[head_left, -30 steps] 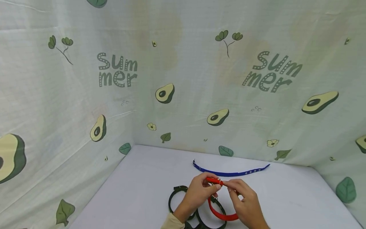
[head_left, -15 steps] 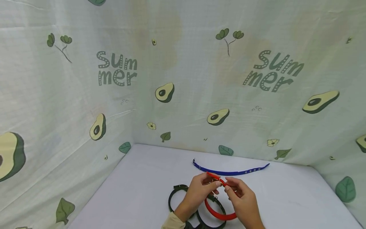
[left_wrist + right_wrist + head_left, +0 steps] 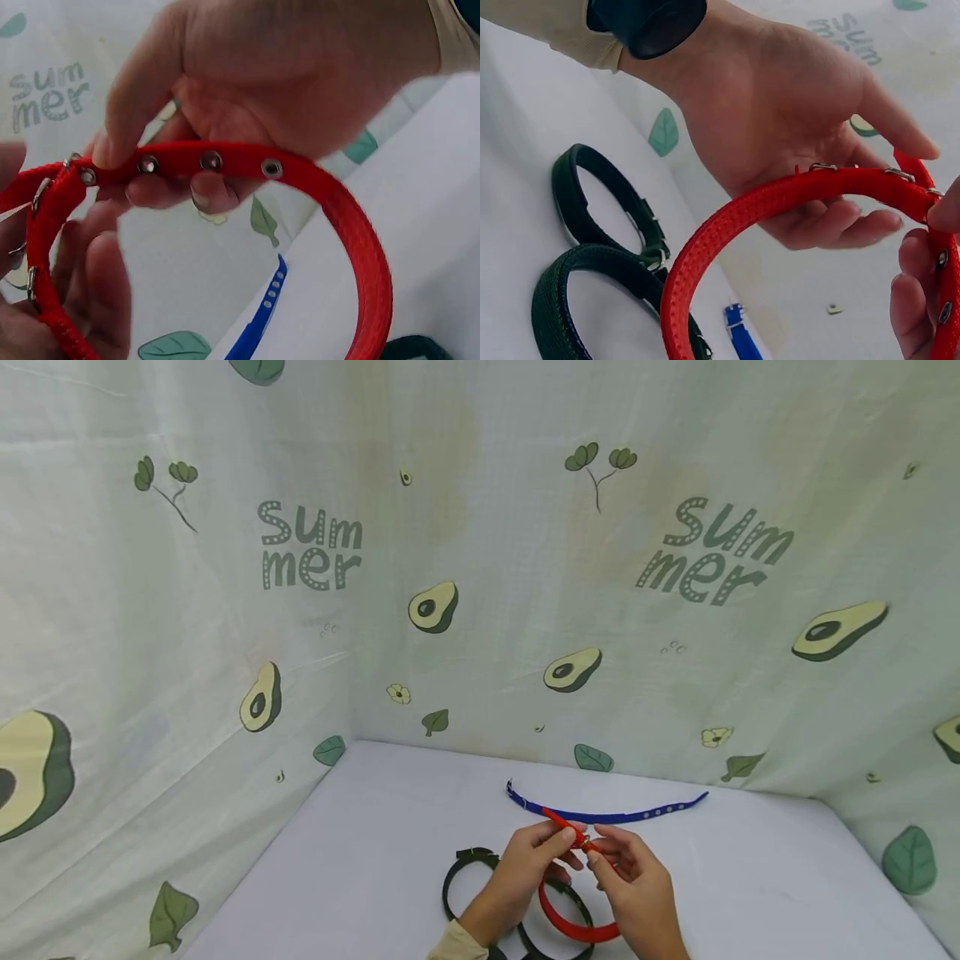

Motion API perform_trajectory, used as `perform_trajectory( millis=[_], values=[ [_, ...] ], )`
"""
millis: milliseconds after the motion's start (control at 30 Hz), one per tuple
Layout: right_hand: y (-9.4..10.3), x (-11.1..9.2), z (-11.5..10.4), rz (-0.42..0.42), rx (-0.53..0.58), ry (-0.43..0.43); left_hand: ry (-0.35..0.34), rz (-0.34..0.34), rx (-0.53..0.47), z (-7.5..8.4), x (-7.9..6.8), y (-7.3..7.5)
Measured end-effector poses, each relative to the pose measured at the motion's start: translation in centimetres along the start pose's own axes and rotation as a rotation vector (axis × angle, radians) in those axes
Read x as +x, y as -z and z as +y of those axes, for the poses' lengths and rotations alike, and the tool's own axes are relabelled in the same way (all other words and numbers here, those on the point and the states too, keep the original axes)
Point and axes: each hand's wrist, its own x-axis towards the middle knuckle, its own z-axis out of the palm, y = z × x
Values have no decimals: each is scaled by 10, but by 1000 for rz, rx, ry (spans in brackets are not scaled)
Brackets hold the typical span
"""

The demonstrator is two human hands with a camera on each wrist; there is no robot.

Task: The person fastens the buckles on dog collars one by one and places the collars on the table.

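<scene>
A red collar (image 3: 577,932), bent into a loop, is held up in front by both hands. My left hand (image 3: 517,868) pinches it around the metal buckle (image 3: 900,175), with its thumb above and fingers behind. My right hand (image 3: 647,893) grips the strap on the eyelet side; in the left wrist view its thumb presses beside the eyelets (image 3: 271,168). The tail end (image 3: 19,187) comes out past the buckle and, in the head view, points up and left beyond my left fingers. The bottom of the loop hangs between the hands.
A blue collar (image 3: 600,818) lies stretched out on the white table (image 3: 375,827) behind the hands. Dark green buckled collars (image 3: 562,187) lie below and left, partly hidden by my left forearm. A curtain printed with avocados (image 3: 480,527) encloses the table's back and sides.
The tail of the red collar has swung from nearly level to a steeper slant and sticks out further past my left fingers. My right hand has shifted slightly, still holding the strap.
</scene>
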Motion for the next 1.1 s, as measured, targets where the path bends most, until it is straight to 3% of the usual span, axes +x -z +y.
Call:
perform_trajectory(
  millis=[100, 167, 367, 900, 1100],
  values=[
    [0, -1, -1, -33, 3, -32, -5, 61, -82, 0, 0, -1],
    [-1, -1, -1, -65, -38, -57, -31, 85, -79, -1, -2, -3],
    [-2, 0, -4, -82, -127, -100, -90, 51, -36, -4, -5, -9],
    [5, 3, -6, -91, -62, -159, -50, 39, -98, 3, -6, -8],
    [7, 3, -5, -46, 6, -174, -59, -59, 53, 5, -7, -6]
  ],
)
